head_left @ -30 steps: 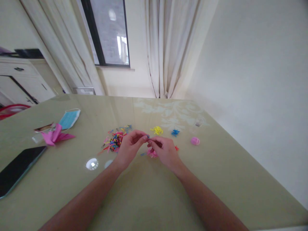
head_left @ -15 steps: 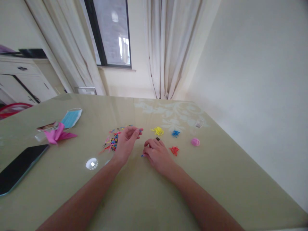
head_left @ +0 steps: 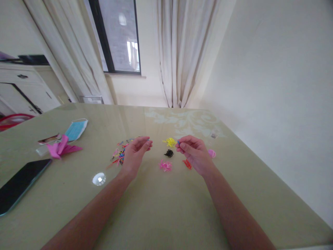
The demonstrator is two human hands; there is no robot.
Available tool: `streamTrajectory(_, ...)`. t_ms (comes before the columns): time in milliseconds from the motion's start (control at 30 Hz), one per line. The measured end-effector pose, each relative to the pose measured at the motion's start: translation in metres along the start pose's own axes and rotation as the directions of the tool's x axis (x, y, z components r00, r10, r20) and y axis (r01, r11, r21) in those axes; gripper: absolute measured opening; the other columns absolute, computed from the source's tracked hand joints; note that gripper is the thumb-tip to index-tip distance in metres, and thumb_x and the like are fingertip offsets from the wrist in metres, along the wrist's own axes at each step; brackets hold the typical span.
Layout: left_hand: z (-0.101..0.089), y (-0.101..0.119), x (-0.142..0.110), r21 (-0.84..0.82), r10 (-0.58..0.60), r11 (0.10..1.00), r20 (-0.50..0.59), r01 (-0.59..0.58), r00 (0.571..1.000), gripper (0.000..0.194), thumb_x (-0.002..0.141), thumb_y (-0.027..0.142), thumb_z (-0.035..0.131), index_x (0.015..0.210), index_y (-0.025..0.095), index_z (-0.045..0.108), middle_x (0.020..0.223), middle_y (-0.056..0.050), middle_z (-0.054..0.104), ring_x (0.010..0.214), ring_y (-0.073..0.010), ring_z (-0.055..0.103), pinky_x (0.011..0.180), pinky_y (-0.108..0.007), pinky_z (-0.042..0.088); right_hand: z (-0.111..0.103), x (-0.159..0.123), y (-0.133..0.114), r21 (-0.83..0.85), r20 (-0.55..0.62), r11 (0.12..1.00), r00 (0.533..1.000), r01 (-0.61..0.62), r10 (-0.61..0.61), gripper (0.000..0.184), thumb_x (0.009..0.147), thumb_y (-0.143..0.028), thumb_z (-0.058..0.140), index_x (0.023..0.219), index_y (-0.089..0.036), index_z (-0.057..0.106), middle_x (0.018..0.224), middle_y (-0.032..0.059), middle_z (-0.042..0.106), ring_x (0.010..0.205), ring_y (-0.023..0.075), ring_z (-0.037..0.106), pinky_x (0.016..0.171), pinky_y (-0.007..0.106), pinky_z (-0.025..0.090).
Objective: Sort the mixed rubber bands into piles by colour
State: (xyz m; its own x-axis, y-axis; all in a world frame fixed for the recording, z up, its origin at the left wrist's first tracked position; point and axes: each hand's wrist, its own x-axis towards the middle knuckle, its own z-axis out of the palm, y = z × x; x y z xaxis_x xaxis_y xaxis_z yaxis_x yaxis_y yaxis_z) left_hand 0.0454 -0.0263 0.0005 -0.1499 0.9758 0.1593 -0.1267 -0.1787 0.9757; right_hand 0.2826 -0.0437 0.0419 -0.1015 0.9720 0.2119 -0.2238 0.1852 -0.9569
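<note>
My right hand [head_left: 194, 151] is raised over the table with thumb and fingers pinching a small blue rubber band [head_left: 178, 142]. Close by lie a yellow rubber band pile [head_left: 170, 142] and a red one [head_left: 187, 164], partly covered by that hand. To the left, my left hand [head_left: 135, 154] is closed at the fingertips, where a trace of blue shows; it looks like another small rubber band. Beneath and beside it spreads a mixed heap of coloured rubber bands [head_left: 119, 155], partly hidden. Between the hands sit a black pile [head_left: 169, 153] and a pink pile [head_left: 165, 166].
A pink ball-like bundle [head_left: 212, 153] is half behind my right hand. On the left are a phone [head_left: 24, 184], a pink folded paper piece [head_left: 61, 147], a blue face mask [head_left: 76, 129] and a shiny clear dome [head_left: 99, 178]. A wall borders the table's right side.
My hands have parted from where they met. The right one dipped by the pink pile, then rose and went right with a blue rubber band. The blue pile is now hidden behind it.
</note>
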Motion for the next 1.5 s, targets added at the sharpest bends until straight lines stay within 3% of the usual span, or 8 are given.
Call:
streamTrajectory(267, 0.000, 0.002, -0.001, -0.013, -0.016, 1.000, 0.011, 0.016, 1.000, 0.046, 0.073, 0.054, 0.089, 0.100, 0.019, 0.078, 0.100, -0.009, 0.082, 0.086, -0.0197, 0.074, 0.082, -0.035, 0.061, -0.016, 0.008, 0.001, -0.008, -0.134, 0.993, 0.984, 0.114, -0.114, 0.030, 0.067, -0.038, 0.098, 0.085, -0.026, 0.077, 0.080, -0.0005, 0.076, 0.075, 0.0162, 0.070, 0.075, 0.032, 0.058)
streamTrajectory(400, 0.000, 0.004, -0.003, 0.074, -0.007, 0.997, 0.015, 0.006, 1.000, 0.041, 0.073, 0.054, 0.088, 0.095, 0.020, 0.081, 0.081, -0.003, 0.077, 0.072, -0.0160, 0.066, 0.072, -0.031, 0.057, -0.043, 0.020, 0.010, -0.269, -0.316, 0.957, 0.929, 0.107, -0.193, 0.027, 0.071, -0.038, 0.092, 0.090, -0.024, 0.078, 0.089, 0.0039, 0.079, 0.082, 0.0203, 0.072, 0.081, 0.037, 0.059)
streamTrajectory(667, 0.005, 0.002, -0.007, 0.044, -0.013, 0.999, 0.117, 0.007, 0.993, 0.044, 0.072, 0.058, 0.089, 0.096, 0.021, 0.084, 0.088, -0.007, 0.081, 0.074, -0.0173, 0.067, 0.072, -0.032, 0.058, -0.070, 0.024, 0.044, -0.896, -0.317, 0.389, 0.923, -0.216, -0.218, 0.013, 0.089, -0.017, 0.069, 0.095, -0.022, 0.078, 0.093, 0.0097, 0.082, 0.083, 0.0264, 0.075, 0.077, 0.038, 0.054)
streamTrajectory(867, 0.010, 0.009, -0.014, -0.025, -0.018, 0.999, 0.183, 0.023, 0.983, 0.044, 0.068, 0.055, 0.094, 0.092, 0.019, 0.083, 0.086, -0.007, 0.082, 0.076, -0.0177, 0.070, 0.074, -0.031, 0.059, -0.067, 0.022, 0.044, -0.921, -0.335, 0.289, 0.910, -0.261, -0.243, 0.017, 0.089, -0.019, 0.068, 0.101, -0.024, 0.079, 0.099, 0.0090, 0.083, 0.087, 0.0263, 0.073, 0.075, 0.035, 0.050)
streamTrajectory(1100, 0.011, 0.009, -0.019, -0.019, 0.068, 0.998, 0.179, -0.066, 0.982, 0.035, 0.075, 0.050, 0.092, 0.092, 0.020, 0.085, 0.084, -0.006, 0.082, 0.072, -0.0151, 0.068, 0.066, -0.025, 0.056, -0.036, 0.016, 0.021, -0.781, -0.213, 0.622, 0.912, 0.057, -0.351, 0.027, 0.097, -0.041, 0.065, 0.093, -0.019, 0.079, 0.084, 0.0079, 0.079, 0.071, 0.0217, 0.067, 0.071, 0.034, 0.051)
streamTrajectory(1200, 0.012, 0.009, -0.020, 0.000, 0.121, 0.992, 0.194, -0.124, 0.973, 0.031, 0.078, 0.047, 0.091, 0.091, 0.020, 0.085, 0.084, -0.006, 0.082, 0.074, -0.0159, 0.071, 0.068, -0.026, 0.058, -0.007, 0.003, 0.013, -0.609, -0.006, 0.769, 0.969, 0.194, -0.248, 0.033, 0.099, -0.049, 0.067, 0.094, -0.019, 0.080, 0.083, 0.0059, 0.079, 0.066, 0.0174, 0.064, 0.062, 0.029, 0.046)
streamTrajectory(1300, 0.012, 0.009, -0.021, 0.022, 0.172, 0.983, 0.220, -0.181, 0.960, 0.025, 0.081, 0.044, 0.089, 0.090, 0.020, 0.084, 0.085, -0.006, 0.082, 0.077, -0.0166, 0.073, 0.073, -0.026, 0.059, 0.018, -0.009, 0.011, -0.542, 0.143, 0.796, 0.963, 0.269, -0.229, 0.030, 0.092, -0.050, 0.079, 0.097, -0.020, 0.083, 0.074, 0.0023, 0.075, 0.062, 0.0149, 0.060, 0.057, 0.026, 0.042)
streamTrajectory(1500, 0.012, 0.008, -0.024, 0.060, 0.192, 0.975, 0.259, -0.215, 0.946, 0.021, 0.087, 0.040, 0.084, 0.094, 0.021, 0.084, 0.087, -0.005, 0.082, 0.079, -0.0163, 0.074, 0.074, -0.026, 0.059, 0.029, -0.014, 0.015, -0.534, 0.135, 0.786, 0.949, 0.311, -0.284, 0.022, 0.097, -0.038, 0.073, 0.089, -0.022, 0.084, 0.076, 0.0033, 0.079, 0.062, 0.0152, 0.060, 0.060, 0.028, 0.044)
